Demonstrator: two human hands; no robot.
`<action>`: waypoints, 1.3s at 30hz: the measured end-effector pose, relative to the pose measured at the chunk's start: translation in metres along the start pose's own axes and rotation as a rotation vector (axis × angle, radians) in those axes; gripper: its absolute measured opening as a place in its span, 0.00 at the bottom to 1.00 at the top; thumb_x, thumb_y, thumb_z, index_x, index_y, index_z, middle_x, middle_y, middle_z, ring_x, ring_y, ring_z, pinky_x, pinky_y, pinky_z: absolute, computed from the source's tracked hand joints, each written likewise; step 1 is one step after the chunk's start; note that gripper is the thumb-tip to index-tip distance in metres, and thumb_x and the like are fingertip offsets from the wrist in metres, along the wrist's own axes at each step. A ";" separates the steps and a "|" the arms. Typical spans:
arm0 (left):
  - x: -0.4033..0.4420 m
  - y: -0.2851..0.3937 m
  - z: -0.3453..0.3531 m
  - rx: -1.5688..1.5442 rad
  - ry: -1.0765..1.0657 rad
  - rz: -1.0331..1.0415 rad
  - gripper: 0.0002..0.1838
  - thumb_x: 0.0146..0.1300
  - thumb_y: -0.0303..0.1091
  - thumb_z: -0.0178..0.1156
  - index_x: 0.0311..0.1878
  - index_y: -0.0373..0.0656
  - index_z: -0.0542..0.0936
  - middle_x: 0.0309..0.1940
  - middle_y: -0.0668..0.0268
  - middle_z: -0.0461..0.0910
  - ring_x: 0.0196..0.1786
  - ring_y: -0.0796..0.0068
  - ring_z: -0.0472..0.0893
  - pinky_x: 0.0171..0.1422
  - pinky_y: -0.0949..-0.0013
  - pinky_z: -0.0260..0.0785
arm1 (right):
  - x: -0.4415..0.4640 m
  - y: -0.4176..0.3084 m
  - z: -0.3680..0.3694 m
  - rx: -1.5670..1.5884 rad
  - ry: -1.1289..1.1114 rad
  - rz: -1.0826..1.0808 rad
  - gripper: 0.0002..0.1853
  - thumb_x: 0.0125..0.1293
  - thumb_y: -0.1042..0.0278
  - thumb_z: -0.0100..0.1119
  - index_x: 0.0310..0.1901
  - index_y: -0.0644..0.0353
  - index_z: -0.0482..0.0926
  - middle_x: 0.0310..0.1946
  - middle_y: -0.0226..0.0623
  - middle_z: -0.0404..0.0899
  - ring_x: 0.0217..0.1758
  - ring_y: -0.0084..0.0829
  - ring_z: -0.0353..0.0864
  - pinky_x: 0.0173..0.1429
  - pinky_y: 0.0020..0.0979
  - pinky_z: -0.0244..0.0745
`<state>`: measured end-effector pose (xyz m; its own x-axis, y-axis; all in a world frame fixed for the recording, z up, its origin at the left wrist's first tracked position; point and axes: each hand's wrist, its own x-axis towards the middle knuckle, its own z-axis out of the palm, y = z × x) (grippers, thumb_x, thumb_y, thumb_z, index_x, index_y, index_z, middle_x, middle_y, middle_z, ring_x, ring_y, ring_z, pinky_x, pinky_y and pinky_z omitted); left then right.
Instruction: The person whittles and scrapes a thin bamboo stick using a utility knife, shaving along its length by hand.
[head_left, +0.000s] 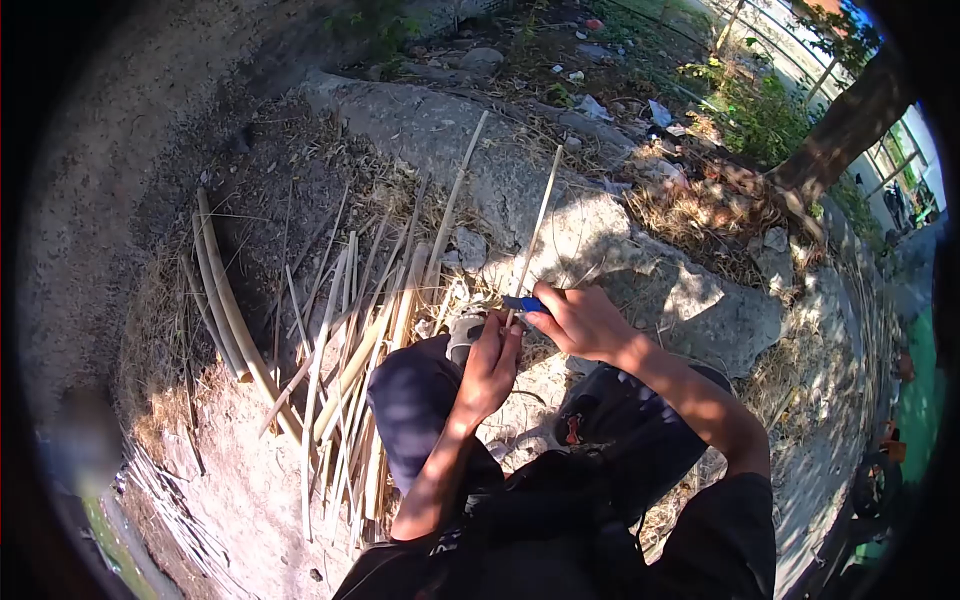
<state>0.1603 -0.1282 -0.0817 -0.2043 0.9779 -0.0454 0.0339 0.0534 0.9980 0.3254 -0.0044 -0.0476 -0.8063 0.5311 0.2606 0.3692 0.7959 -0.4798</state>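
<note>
My left hand (pixel 488 368) is closed on the lower part of a thin pale strip (pixel 541 220), which points up and away over the rock. Closed round the blue handle of a small knife (pixel 524 304) is my right hand (pixel 580 318), just above and right of the left one. The knife lies across the strip, touching or very near it. Between my knees, a greyish object (pixel 466 335) sits partly behind my left hand; I cannot make out what it is.
Many cane strips and poles (pixel 340 370) lie in a loose pile to the left of my legs. A large rock slab (pixel 400 120) stretches ahead. Dry grass (pixel 700 205), litter and a tree trunk (pixel 850 120) are at the upper right.
</note>
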 end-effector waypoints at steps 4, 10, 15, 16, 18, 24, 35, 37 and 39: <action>0.001 -0.002 -0.003 0.179 0.022 0.059 0.08 0.83 0.30 0.52 0.51 0.34 0.75 0.22 0.57 0.76 0.22 0.69 0.73 0.30 0.60 0.65 | -0.001 -0.003 0.003 -0.060 -0.089 0.086 0.19 0.79 0.49 0.57 0.46 0.61 0.77 0.18 0.48 0.79 0.24 0.57 0.83 0.28 0.52 0.76; 0.002 -0.025 0.001 0.704 0.287 0.682 0.05 0.78 0.24 0.53 0.51 0.34 0.76 0.25 0.57 0.75 0.21 0.60 0.74 0.27 0.59 0.65 | -0.003 -0.004 0.019 -0.198 -0.008 0.057 0.19 0.78 0.47 0.59 0.45 0.58 0.77 0.16 0.46 0.80 0.22 0.55 0.84 0.25 0.53 0.77; -0.001 -0.029 0.000 0.529 0.149 0.273 0.06 0.76 0.23 0.56 0.51 0.30 0.76 0.29 0.52 0.78 0.23 0.52 0.78 0.32 0.52 0.70 | -0.001 -0.005 0.021 -0.210 -0.114 0.107 0.19 0.78 0.46 0.57 0.49 0.56 0.76 0.18 0.45 0.81 0.22 0.56 0.84 0.25 0.54 0.77; 0.000 -0.032 0.001 0.529 0.149 0.272 0.06 0.76 0.23 0.56 0.51 0.30 0.76 0.29 0.52 0.78 0.23 0.52 0.78 0.32 0.52 0.70 | -0.001 -0.004 0.022 -0.209 -0.115 0.107 0.19 0.78 0.46 0.57 0.49 0.56 0.76 0.18 0.45 0.81 0.22 0.56 0.84 0.25 0.54 0.77; 0.004 -0.032 0.004 0.749 0.376 0.692 0.06 0.77 0.25 0.56 0.51 0.33 0.78 0.25 0.55 0.77 0.24 0.53 0.77 0.34 0.55 0.71 | 0.001 -0.003 0.023 -0.197 -0.086 0.057 0.20 0.81 0.47 0.54 0.46 0.59 0.74 0.14 0.45 0.78 0.19 0.51 0.83 0.23 0.49 0.76; -0.002 0.009 0.001 0.303 0.007 0.020 0.11 0.82 0.33 0.53 0.46 0.36 0.80 0.21 0.54 0.74 0.22 0.57 0.74 0.33 0.54 0.66 | 0.021 0.014 0.024 0.591 0.185 0.377 0.21 0.78 0.46 0.59 0.42 0.60 0.78 0.20 0.33 0.79 0.25 0.28 0.81 0.33 0.36 0.73; -0.028 0.047 -0.029 -0.076 -0.256 -0.198 0.24 0.78 0.38 0.65 0.65 0.32 0.70 0.44 0.60 0.82 0.39 0.79 0.83 0.40 0.72 0.79 | 0.037 0.037 -0.043 0.907 0.346 0.655 0.15 0.72 0.56 0.73 0.46 0.62 0.88 0.31 0.28 0.88 0.24 0.12 0.71 0.30 0.24 0.64; -0.042 0.045 -0.041 -0.096 -0.314 -0.207 0.22 0.79 0.36 0.62 0.66 0.32 0.69 0.47 0.58 0.82 0.40 0.77 0.84 0.45 0.71 0.81 | 0.032 0.049 -0.063 1.026 0.380 0.568 0.15 0.74 0.57 0.71 0.47 0.62 0.87 0.31 0.28 0.87 0.19 0.09 0.63 0.24 0.22 0.54; -0.056 0.046 -0.048 -0.165 -0.390 -0.219 0.19 0.82 0.33 0.57 0.67 0.32 0.69 0.50 0.56 0.83 0.43 0.74 0.86 0.51 0.69 0.83 | 0.029 0.050 -0.080 1.071 0.491 0.547 0.14 0.76 0.57 0.69 0.49 0.61 0.85 0.32 0.28 0.87 0.18 0.08 0.59 0.21 0.22 0.48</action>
<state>0.1267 -0.1902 -0.0315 0.1941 0.9519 -0.2370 -0.1317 0.2647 0.9553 0.3575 0.0746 0.0033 -0.3330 0.9429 -0.0121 -0.1398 -0.0621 -0.9882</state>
